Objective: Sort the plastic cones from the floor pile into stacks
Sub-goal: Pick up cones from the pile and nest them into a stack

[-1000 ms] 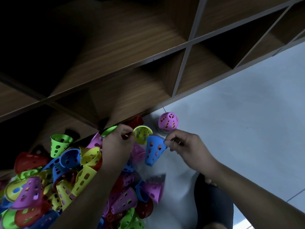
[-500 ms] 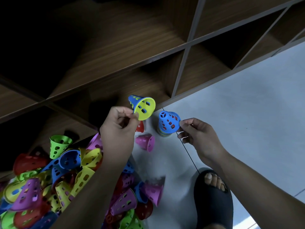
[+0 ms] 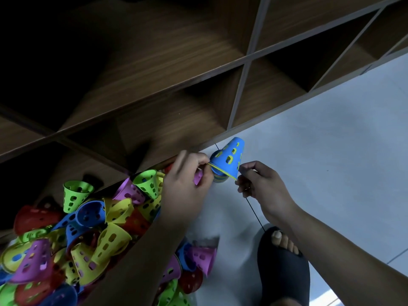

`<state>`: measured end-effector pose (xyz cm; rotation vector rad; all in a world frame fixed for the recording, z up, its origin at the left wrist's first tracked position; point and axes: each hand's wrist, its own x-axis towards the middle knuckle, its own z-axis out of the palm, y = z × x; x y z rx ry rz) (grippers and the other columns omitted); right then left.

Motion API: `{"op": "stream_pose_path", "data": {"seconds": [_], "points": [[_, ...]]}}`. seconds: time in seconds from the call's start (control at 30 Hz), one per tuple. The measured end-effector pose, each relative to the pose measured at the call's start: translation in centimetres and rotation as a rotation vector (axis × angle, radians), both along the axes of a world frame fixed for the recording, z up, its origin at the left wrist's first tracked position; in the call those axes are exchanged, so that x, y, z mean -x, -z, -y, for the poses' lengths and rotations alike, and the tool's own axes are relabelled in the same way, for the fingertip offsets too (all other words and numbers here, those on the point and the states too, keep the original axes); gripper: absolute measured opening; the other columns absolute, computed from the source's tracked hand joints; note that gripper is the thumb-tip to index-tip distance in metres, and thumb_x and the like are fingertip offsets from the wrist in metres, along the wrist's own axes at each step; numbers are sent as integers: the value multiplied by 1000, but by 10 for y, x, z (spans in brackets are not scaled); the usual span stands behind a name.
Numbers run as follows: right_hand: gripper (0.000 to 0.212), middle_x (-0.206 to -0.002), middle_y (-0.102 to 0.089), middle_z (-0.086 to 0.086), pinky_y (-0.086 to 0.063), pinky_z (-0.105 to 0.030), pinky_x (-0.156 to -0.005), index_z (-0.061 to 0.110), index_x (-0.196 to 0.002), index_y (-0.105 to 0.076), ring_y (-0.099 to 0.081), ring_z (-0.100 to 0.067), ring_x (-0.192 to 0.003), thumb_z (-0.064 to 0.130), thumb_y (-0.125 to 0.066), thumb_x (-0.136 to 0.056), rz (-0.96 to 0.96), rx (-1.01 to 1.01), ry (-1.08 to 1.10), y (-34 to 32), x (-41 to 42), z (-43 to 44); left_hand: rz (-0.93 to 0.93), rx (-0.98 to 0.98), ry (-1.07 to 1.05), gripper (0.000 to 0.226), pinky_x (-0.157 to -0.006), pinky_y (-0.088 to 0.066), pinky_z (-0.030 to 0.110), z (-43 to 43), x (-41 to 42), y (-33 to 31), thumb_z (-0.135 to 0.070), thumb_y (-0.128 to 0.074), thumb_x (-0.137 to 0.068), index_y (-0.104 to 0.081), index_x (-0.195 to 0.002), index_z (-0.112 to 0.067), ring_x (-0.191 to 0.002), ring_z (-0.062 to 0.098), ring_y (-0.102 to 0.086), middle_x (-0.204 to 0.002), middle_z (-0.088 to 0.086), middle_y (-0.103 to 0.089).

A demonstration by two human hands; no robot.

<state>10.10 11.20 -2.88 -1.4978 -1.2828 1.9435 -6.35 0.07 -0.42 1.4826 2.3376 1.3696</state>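
Observation:
A blue cone [image 3: 229, 157] with a yellow cone nested inside it is held tilted just above a short stack of cones [image 3: 219, 178] on the floor. My left hand [image 3: 187, 184] pinches its rim on the left side. My right hand [image 3: 256, 184] pinches the rim on the right. A pile of loose cones [image 3: 88, 235] in green, blue, yellow, purple and red lies at the lower left, partly hidden by my left forearm. A purple cone [image 3: 198, 176] shows behind my left fingers.
A dark wooden shelf unit [image 3: 220, 85] with open compartments runs along the back, right beside the stack. Pale floor [image 3: 320, 162] stretches to the right. My foot in a black slipper [image 3: 284, 261] is at the lower right.
My left hand brought the blue-and-yellow cone down and right to the stack. My right hand now pinches that cone's rim. The head has leaned closer.

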Motion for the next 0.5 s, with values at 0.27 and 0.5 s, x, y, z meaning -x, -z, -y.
{"op": "stream_pose_path", "data": {"seconds": [0.27,0.5], "points": [[48,-102,-74,-25,-52,-40,-66,0,-115,-63,-69,-37,-80,46,-61,-102,-205,20,-82,-32,9,3,33,-27,-12,14,-76,-42,2,-8,1,-9,9,-76,-85,-71,-93,-1,-78,10,-60,-92,9,-64],[31,-104,-76,-8,-59,-49,-74,19,-113,-67,-70,-40,-91,34,-81,-89,-132,-297,-131,-46,11,2,31,-41,52,13,-68,-54,32,-8,9,-4,5,-76,-90,-74,-97,-6,-83,14,-69,-94,1,-67]]}}
